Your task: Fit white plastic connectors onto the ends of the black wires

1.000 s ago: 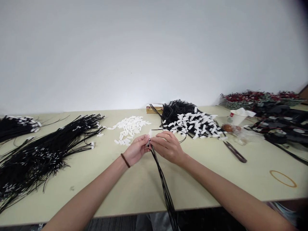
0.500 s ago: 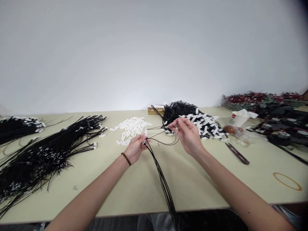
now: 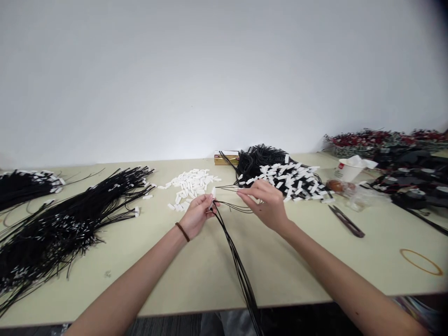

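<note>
My left hand [image 3: 199,213], with a brown band at the wrist, pinches a white connector [image 3: 213,192] and the black wires beside it. From there a bundle of black wires [image 3: 235,259] hangs down over the table's front edge. My right hand [image 3: 265,201] is closed at the fingertips on a thin black wire [image 3: 228,188], to the right of the connector. Other thin wires loop between the two hands. Behind my left hand lies a pile of loose white connectors [image 3: 192,184].
Black wires [image 3: 80,219] lie in a long heap at left. Behind my right hand are wires with white connectors [image 3: 292,179] and a gold box [image 3: 221,160]. At right are dark snips [image 3: 346,221], a paper cup [image 3: 350,171], a plastic bag [image 3: 360,198] and a yellow ring [image 3: 421,262].
My right hand has moved left and slightly down, and its fingertips are closer to the connector. The wire loop between the hands has flattened. My left hand has hardly moved.
</note>
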The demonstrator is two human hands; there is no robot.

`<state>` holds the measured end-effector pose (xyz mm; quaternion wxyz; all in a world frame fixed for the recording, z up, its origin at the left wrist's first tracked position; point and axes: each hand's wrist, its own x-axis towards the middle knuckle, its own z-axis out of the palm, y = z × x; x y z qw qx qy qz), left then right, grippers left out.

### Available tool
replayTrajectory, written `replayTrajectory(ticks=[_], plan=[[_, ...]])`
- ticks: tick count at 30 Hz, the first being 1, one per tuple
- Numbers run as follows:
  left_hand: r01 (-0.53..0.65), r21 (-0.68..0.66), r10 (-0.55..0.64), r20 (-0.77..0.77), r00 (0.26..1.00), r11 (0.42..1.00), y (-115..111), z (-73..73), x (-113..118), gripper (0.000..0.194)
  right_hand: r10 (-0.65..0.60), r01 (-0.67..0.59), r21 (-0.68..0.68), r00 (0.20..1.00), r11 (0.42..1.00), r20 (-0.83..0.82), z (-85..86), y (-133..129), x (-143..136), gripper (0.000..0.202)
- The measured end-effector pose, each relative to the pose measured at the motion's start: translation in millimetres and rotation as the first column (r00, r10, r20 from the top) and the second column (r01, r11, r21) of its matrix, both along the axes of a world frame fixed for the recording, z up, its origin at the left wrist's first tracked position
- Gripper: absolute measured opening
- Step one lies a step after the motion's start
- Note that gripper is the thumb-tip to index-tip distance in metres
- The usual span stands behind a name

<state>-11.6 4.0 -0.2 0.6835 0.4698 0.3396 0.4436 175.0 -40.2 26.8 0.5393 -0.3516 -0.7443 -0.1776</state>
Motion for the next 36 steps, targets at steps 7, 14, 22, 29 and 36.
replayTrajectory(ticks=[7, 14, 22, 29, 36], plan=[[0.069, 0.01, -0.069, 0.002, 0.998, 0.998, -0.8, -0.2, 0.5, 0.025, -0.086, 0.084, 0.062, 0.996, 0.995, 0.031, -9.8, 0.8, -12.6, 0.01], [0.069, 0.009, -0.069, 0.002, 0.998, 0.998, -0.9, 0.5, 0.2, 0.025, -0.067, 0.065, 0.048, 0.997, 0.997, 0.04, -8.2, -1.2, -12.0, 0.01], [0.074, 0.01, -0.074, 0.029, 0.997, 0.997, -1.5, 1.0, 0.6, 0.026, -0.033, 0.031, 0.034, 0.998, 0.999, 0.056, -10.4, 1.6, -8.3, 0.007], [0.096, 0.076, -0.096, 0.0, 0.995, 0.992, -1.2, 1.2, -0.8, 0.025, -0.033, 0.033, 0.001, 0.999, 0.999, 0.027, -7.8, -0.9, -9.5, 0.008], [0.096, 0.17, -0.079, -0.104, 0.991, 0.981, -3.3, 5.4, -0.7, 0.027, -0.111, 0.115, -0.07, 0.992, 0.991, 0.059, -9.3, -1.7, -8.9, 0.012]])
